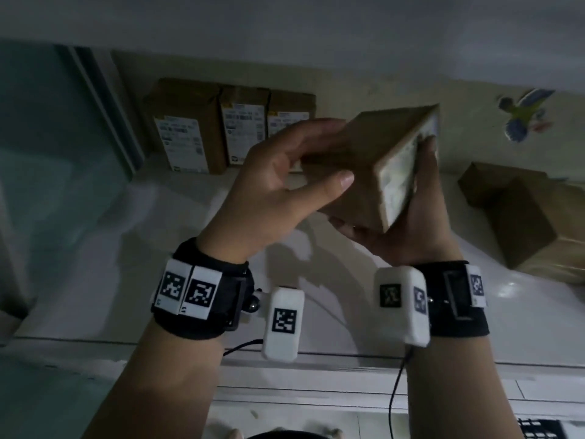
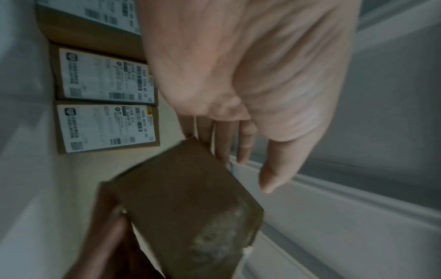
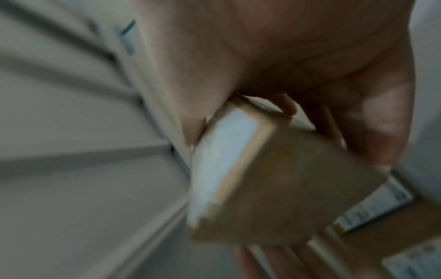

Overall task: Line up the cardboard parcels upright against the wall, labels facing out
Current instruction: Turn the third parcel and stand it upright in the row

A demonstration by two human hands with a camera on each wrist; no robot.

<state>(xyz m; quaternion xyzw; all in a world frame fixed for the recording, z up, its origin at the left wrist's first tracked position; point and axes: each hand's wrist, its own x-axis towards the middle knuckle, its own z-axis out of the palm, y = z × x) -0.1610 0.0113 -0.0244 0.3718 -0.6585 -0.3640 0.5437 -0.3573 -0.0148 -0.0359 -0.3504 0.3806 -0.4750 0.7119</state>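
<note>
A brown cardboard parcel [image 1: 364, 163] is held tilted in the air above the white surface [image 1: 158, 264]. Its white label [image 1: 402, 172] faces right, toward my right palm. My right hand [image 1: 421, 210] grips it from below and from the label side, fingers curled round the far edge. My left hand [image 1: 285, 172] touches its left side with straight fingers, thumb lying along the near face. In the left wrist view the fingers [image 2: 241, 151] reach past the parcel [image 2: 186, 207]. The right wrist view is blurred, showing the parcel [image 3: 286, 188] under my palm. Three parcels [image 1: 186, 122] [image 1: 243, 122] [image 1: 289, 115] stand against the wall, labels outward.
At the right, more brown parcels [image 1: 522, 217] lie on the surface near the wall. A teal glass panel [image 1: 47, 137] with a frame bounds the left. A bird sticker [image 1: 522, 112] is on the wall. Bare wall shows between the standing row and the lying parcels.
</note>
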